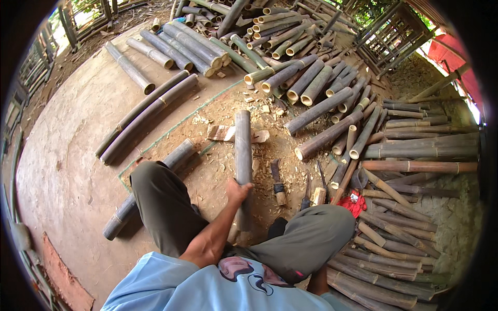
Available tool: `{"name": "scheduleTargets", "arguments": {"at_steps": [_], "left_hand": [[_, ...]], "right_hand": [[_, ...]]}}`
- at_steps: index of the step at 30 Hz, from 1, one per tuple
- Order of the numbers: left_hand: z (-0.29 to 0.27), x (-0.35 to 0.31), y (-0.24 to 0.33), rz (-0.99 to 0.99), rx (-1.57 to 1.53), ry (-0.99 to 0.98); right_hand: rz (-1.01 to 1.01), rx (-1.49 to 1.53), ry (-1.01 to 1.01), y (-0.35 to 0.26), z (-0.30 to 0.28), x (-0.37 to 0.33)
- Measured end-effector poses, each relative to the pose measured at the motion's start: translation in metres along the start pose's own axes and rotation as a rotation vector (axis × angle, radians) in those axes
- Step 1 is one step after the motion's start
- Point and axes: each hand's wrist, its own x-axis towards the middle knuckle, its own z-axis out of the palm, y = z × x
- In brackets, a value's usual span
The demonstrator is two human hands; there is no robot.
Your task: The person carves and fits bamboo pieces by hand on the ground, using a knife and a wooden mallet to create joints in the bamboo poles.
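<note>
My left hand (238, 191) is wrapped round a grey-brown bamboo tube (243, 147), which stretches away from me between my knees. The tube's far part crosses over a flat, pale piece of wood (221, 133) on the ground. Right of the tube lies a curved knife (278, 184) with a short wooden handle. Further right, by my right knee, are a slim blade (307, 187) and another pointed tool (321, 173). Only part of my right forearm (317, 282) shows at the lower edge; the right hand is out of sight.
Several cut bamboo tubes (311, 88) are heaped at the far right. More long bamboo poles (420, 150) are stacked along the right side. Two dark poles (148, 122) lie at the left, and another pole (122, 215) is beside my left knee. Wood chips (205, 119) litter the ground. A red cloth (354, 203) rests near my right knee.
</note>
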Motion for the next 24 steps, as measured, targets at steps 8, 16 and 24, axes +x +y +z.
{"name": "scheduleTargets", "arguments": {"at_steps": [8, 16, 24], "left_hand": [[-0.005, -0.037, -0.003, -0.111, -0.023, -0.134], [-0.012, -0.047, 0.002, -0.172, 0.022, -0.201], [-0.023, -0.020, 0.037, -0.132, -0.203, 0.200]], "right_hand": [[-0.066, -0.118, -0.228, 0.019, -0.017, -0.043], [-0.165, -0.173, -0.319, -0.001, -0.036, -0.043], [-0.577, 0.026, -0.305, -0.082, -0.057, 0.008]]}}
